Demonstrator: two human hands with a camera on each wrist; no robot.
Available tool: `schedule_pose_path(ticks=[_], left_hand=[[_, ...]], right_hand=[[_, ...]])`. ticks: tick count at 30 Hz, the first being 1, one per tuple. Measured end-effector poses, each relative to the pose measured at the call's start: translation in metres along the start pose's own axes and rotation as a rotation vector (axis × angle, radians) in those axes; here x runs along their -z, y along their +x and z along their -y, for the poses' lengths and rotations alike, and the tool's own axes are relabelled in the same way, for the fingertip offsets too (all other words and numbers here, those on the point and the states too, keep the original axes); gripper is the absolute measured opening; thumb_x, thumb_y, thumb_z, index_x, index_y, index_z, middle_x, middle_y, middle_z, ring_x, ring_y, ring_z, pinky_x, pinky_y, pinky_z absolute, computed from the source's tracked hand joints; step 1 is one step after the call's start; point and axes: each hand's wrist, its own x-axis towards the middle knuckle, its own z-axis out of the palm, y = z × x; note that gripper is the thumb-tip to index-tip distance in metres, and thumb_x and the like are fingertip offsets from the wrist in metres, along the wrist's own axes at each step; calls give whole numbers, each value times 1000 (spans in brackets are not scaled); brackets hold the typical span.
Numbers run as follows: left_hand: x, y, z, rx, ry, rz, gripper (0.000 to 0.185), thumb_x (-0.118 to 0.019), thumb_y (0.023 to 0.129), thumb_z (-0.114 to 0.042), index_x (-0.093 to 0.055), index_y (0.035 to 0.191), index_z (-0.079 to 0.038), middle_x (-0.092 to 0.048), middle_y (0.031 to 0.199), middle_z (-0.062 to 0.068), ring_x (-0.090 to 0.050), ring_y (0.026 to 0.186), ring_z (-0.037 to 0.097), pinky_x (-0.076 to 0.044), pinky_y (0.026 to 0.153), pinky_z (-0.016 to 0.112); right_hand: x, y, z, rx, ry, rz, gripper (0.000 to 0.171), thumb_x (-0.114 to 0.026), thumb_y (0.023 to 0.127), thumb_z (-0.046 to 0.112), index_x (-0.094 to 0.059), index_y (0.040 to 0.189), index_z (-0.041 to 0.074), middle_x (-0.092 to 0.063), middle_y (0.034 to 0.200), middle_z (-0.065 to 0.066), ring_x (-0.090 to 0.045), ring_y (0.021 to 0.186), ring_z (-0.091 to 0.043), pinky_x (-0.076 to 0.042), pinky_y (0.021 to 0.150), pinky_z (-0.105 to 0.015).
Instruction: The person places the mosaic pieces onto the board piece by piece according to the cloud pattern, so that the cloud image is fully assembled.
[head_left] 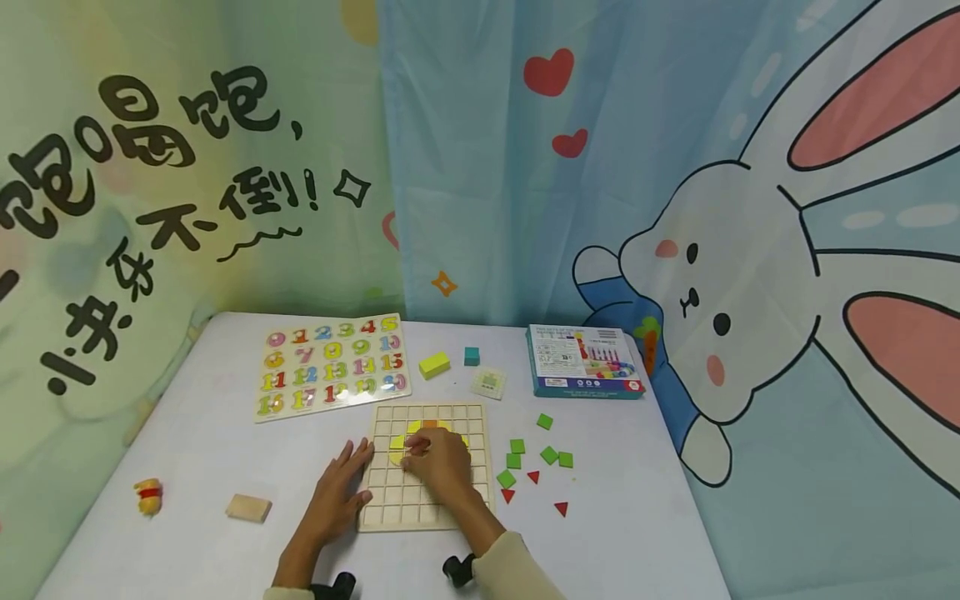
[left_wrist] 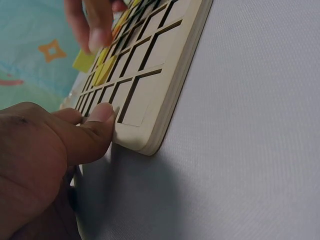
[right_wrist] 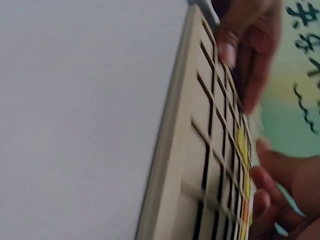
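Note:
A pale wooden grid board [head_left: 405, 518] lies in front of me, with yellow pieces [head_left: 397, 442] and an orange square [head_left: 429, 424] in its upper cells. My left hand [head_left: 335, 492] rests along the board's left edge, fingers extended; in the left wrist view its thumb [left_wrist: 101, 114] presses at the rim near a corner. Over the upper middle of the board is my right hand [head_left: 442, 467], its fingers bent and the fingertips close to the yellow pieces at left. I cannot tell whether a small piece is between those fingertips.
Right of the board lie several green squares [head_left: 550, 455] and red triangles [head_left: 561, 508]. Behind stand a number board [head_left: 330, 367], a yellow block [head_left: 434, 365], a teal block [head_left: 471, 357], a small pale tile [head_left: 489, 382] and a box [head_left: 585, 362]. A wooden block [head_left: 248, 507] and toy figure [head_left: 149, 496] lie left.

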Motion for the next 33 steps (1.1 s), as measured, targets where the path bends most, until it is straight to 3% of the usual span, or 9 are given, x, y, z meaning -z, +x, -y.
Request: schedule_pose_path(ticks=[4, 9, 17, 22, 28, 33], left_hand=[[0, 0, -1, 19, 1, 8, 75, -75, 89, 6, -47, 158, -4, -37, 171, 18, -22, 162, 50, -15, 132, 71], [0, 0, -1, 44, -8, 17, 77, -74, 90, 5, -45, 160, -5, -34, 173, 15, -20, 163, 47, -12, 134, 68], [1, -3, 0, 10, -15, -13, 75, -76, 88, 5, -48, 157, -4, -38, 170, 18, -23, 161, 51, -16, 131, 71], [-1, 0, 0, 26, -23, -11, 77, -76, 88, 4, -46, 159, -5, -36, 171, 16, -21, 162, 48, -13, 133, 69], [-2, 2, 2, 39, -27, 2, 77, -76, 88, 4, -46, 159, -6, -35, 172, 16, -19, 163, 48, -12, 133, 69], [-1, 2, 3, 56, -40, 28, 78, -75, 90, 4, -44, 161, -7, -32, 173, 14, -17, 164, 47, -10, 134, 68]], right_hand=[[27, 1, -21, -62, 43, -36, 21, -93, 82, 19, -82, 99, 19, -75, 86, 7, -62, 75, -4, -52, 68, -25], [71, 11, -62, -175, -4, -182, 22, -91, 83, 18, -81, 103, 20, -76, 98, 1, -62, 79, -13, -50, 69, -27], [128, 27, -121, -354, -157, -302, 42, -86, 90, 19, -72, 128, 9, -69, 119, -16, -65, 105, -34, -57, 94, -52], [141, 34, -134, -398, -232, -270, 36, -82, 93, 19, -73, 125, 5, -67, 119, -19, -65, 105, -36, -57, 91, -52], [144, 39, -131, -393, -234, -215, 18, -84, 92, 16, -73, 103, 7, -71, 100, -13, -62, 90, -29, -53, 81, -44], [133, 37, -119, -351, -237, -221, 20, -85, 90, 15, -72, 104, 11, -72, 87, -7, -63, 80, -25, -49, 72, -39]])
